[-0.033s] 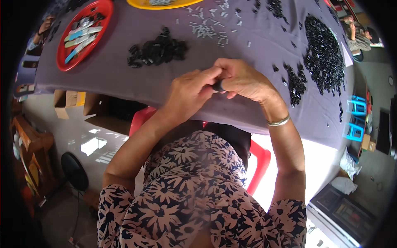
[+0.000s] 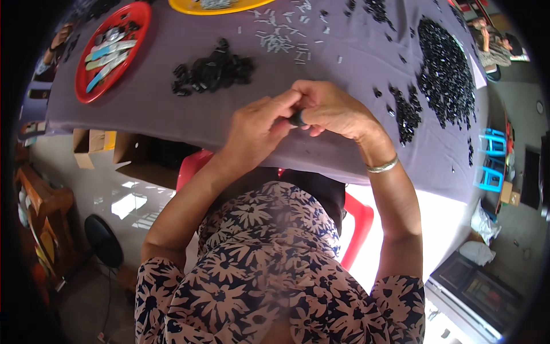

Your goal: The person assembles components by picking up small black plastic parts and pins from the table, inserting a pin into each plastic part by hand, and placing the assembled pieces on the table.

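Note:
Both hands meet just above the near edge of a table with a purple-grey cloth. A small black piece is pinched between them; its exact kind is too small to tell. My left hand is closed, thumb and fingertips at the piece's left side. From the right, my right hand curls its fingers around the same piece, partly hiding it. Beyond my left hand lies a heap of black plastic-like pieces. Farther off, small grey pins are scattered on the cloth.
A red tray with knife-like tools stands at the far left. At the far edge is a yellow tray. Small black parts form a large pile and a smaller cluster to the right. Another person sits at the far right.
The whole view has shifted slightly, so the table's things appear a little farther left. My hands keep nearly the same pinch on the black piece.

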`<state>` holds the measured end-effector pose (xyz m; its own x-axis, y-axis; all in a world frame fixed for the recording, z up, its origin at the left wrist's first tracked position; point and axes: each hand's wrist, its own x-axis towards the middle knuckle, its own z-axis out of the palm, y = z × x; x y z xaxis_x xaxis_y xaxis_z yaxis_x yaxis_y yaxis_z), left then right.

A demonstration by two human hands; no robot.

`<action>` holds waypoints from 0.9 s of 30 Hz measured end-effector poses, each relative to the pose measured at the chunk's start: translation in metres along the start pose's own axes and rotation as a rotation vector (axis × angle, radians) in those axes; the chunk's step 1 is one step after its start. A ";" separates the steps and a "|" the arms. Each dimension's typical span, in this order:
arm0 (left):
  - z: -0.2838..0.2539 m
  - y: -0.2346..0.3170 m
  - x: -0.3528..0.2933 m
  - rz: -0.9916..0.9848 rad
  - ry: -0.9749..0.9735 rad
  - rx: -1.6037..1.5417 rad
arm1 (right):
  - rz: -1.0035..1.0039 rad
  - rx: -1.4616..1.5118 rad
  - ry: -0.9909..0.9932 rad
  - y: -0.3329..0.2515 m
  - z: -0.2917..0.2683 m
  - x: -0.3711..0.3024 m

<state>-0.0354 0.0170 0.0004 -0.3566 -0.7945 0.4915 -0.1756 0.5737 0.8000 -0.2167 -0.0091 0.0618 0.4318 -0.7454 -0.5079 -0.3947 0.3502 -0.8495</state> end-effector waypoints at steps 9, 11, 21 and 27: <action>-0.002 -0.006 0.005 -0.064 -0.146 0.046 | 0.038 0.043 -0.018 0.004 -0.006 -0.001; -0.003 -0.002 0.006 -0.061 -0.141 0.018 | 0.004 0.061 -0.049 0.005 -0.007 0.000; -0.022 -0.001 0.016 -0.059 0.124 0.244 | -0.363 -0.032 0.503 0.042 0.014 -0.044; -0.043 -0.019 0.018 -0.109 0.255 0.419 | -0.371 -0.409 0.766 0.046 0.002 -0.079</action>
<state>0.0013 -0.0165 0.0092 -0.0896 -0.8475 0.5232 -0.5715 0.4740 0.6699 -0.2676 0.0667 0.0625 -0.0064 -0.9901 0.1402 -0.6556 -0.1017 -0.7482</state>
